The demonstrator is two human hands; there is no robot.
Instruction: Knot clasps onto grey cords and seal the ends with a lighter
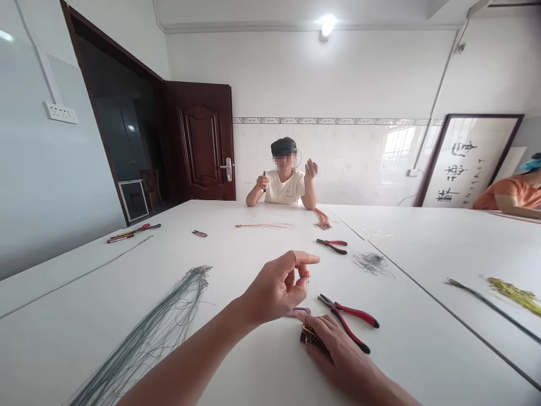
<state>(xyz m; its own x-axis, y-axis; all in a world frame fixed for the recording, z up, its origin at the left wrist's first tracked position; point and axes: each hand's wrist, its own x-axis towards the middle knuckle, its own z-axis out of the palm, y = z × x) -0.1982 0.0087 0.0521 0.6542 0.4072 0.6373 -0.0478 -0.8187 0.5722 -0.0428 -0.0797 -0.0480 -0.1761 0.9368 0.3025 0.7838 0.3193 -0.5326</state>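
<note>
My left hand (281, 285) is raised over the table with thumb and fingers pinched together and the index finger pointing right. At the pinch a tiny orange bit shows, too small to name. Lower and to the right, my right hand (333, 338) is closed over a dark block with gold lines (311, 336), mostly covered by the fingers. A purple-handled tool (301, 310), partly hidden, lies between the hands. Just beyond my right hand, pliers with red and black handles (349, 317) rest with jaws apart. A long bundle of grey-green cords (169, 316) stretches along the left.
Across the table (236, 265) sits a person (285, 183) with both hands raised, near orange cords (322, 219). Other pliers (333, 246), a tangle of grey thread (372, 262) and small snips (199, 233) lie farther off. Yellow-green cords (513, 294) are at the right.
</note>
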